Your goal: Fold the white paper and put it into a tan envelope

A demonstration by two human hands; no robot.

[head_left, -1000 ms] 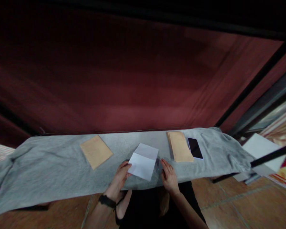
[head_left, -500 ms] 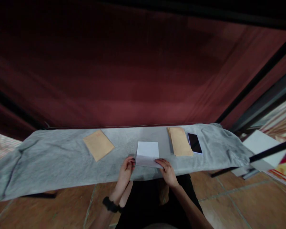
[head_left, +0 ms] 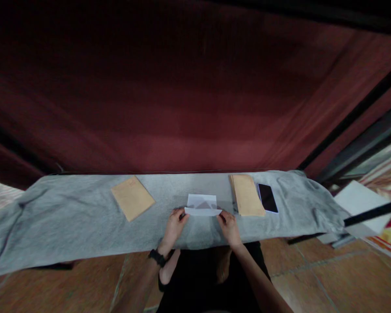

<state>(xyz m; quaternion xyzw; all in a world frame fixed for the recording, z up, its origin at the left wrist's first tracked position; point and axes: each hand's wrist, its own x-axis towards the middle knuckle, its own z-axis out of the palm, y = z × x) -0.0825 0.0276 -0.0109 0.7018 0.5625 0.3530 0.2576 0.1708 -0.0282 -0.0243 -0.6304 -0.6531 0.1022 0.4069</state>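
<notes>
A white sheet of paper (head_left: 202,204) lies on the grey cloth (head_left: 84,226) in front of me, its near part lifted and folded up over the far part. My left hand (head_left: 173,226) pinches the raised fold at its left corner. My right hand (head_left: 229,225) pinches the right corner of the same fold. A black watch is on my left wrist.
A single brown envelope (head_left: 132,197) lies on the cloth to the left. A stack of brown envelopes (head_left: 246,194) and a dark phone (head_left: 267,197) lie to the right. A dark red curtain hangs behind. White sheets (head_left: 358,204) lie on the floor at right.
The paper was held loosely above the cloth, then laid flat. Both hands took its near edge and lifted it up over the far half.
</notes>
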